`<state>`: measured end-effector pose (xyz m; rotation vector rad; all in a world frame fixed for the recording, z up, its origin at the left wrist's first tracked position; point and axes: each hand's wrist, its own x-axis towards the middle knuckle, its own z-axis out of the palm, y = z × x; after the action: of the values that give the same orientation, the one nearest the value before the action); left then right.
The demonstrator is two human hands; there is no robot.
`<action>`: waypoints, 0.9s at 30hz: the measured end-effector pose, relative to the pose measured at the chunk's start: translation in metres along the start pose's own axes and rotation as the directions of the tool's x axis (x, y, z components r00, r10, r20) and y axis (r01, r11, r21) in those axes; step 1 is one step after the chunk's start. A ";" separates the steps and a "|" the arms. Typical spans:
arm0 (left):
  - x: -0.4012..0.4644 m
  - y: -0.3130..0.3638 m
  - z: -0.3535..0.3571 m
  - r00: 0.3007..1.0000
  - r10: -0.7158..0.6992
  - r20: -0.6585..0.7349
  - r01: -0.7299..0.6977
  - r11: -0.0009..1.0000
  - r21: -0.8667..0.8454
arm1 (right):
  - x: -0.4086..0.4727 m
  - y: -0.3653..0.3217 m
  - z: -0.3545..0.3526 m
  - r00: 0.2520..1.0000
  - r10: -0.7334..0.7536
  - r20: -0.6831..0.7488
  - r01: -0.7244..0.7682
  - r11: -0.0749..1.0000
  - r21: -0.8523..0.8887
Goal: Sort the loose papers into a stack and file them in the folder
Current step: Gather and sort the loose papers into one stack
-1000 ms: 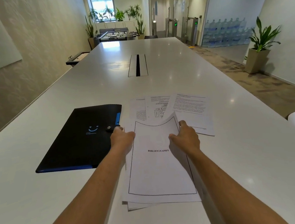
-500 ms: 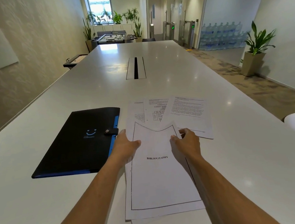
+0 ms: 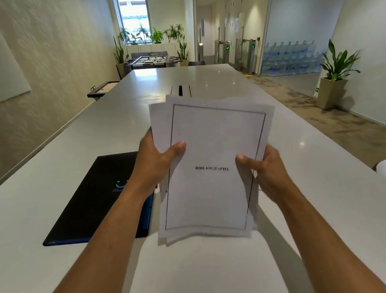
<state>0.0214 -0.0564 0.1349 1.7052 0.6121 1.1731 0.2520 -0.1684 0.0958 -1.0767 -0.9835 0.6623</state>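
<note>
left hand: gripping the left edge of the paper stack, thumb pressed on the front sheet, the other fingers hidden behind the pages so can't see those
right hand: same deal on the right edge, thumb on top, clamped on the pages
paper stack: held up off the bench in both hands, tilted toward the camera, "bibliography" page with a thin black border on top. edges aren't squared, you can see at least one more sheet poking out at the top left and along the bottom
folder: black with a blue spine edge and a little smiley logo, lying flat on the bench just left of the stack, partly under the left forearm. looks closed to me
bench: long white one, no loose sheets showing on it, though the stack blocks part of it
progress: gathering looks pretty much done imo, everything seems to be in hand
left to do: tap the edges even, open the folder, slide the pages in, close it
far end: foosball table, potted plants, stacked water bottles behind glass
</note>
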 end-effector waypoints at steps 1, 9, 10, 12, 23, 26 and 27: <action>0.004 0.009 0.000 0.999 0.044 -0.013 -0.045 0.999 -0.006 | 0.004 -0.012 0.001 0.997 -0.071 0.001 0.071 0.997 -0.008; -0.003 0.005 0.017 0.991 0.105 -0.081 -0.109 0.993 -0.050 | -0.002 -0.012 0.003 0.981 -0.189 -0.049 0.180 0.974 -0.138; -0.009 -0.005 0.020 0.994 0.056 -0.091 -0.063 0.996 -0.068 | -0.007 -0.001 0.004 0.985 -0.162 -0.064 0.150 0.977 -0.151; -0.019 -0.023 0.026 0.994 -0.025 -0.103 0.017 0.997 -0.073 | -0.017 0.018 0.007 0.989 -0.105 -0.100 0.084 0.977 -0.197; -0.007 -0.045 0.035 0.959 -0.208 -0.193 0.191 0.976 -0.101 | -0.013 0.025 -0.010 0.974 0.000 -0.227 -0.063 0.961 -0.271; 0.003 -0.063 0.031 0.899 -0.346 -0.269 0.352 0.936 -0.025 | -0.009 0.023 -0.031 0.945 0.102 -0.310 -0.167 0.968 -0.189; 0.006 -0.073 0.030 0.875 -0.395 -0.280 0.419 0.907 0.031 | -0.008 0.023 -0.038 0.932 0.152 -0.328 -0.205 0.970 -0.133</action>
<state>0.0585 -0.0328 0.0689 1.4025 1.1492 1.0840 0.2826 -0.1822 0.0657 -1.3840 -0.6744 0.5393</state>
